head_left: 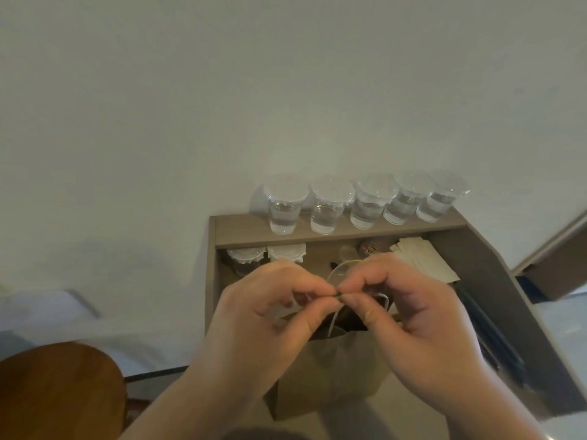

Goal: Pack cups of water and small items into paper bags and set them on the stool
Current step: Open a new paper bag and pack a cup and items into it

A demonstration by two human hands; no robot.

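Observation:
A brown paper bag (330, 373) stands on the desk below my hands, its white string handles (333, 312) rising between them. My left hand (263, 322) and my right hand (409, 312) meet above the bag's mouth. Both pinch a small green item (338, 294) at the handles between thumb and fingertips. Several clear lidded cups of water (327, 211) line the raised back ledge. Two more lidded cups (286, 252) sit lower, behind my left hand. A round wooden stool (60, 389) is at the lower left.
A stack of flat paper bags (422, 258) lies at the back right of the desk (489, 268), with small items (368, 247) beside it. Dark straws (495, 338) lie along the right side. A white wall rises behind the ledge.

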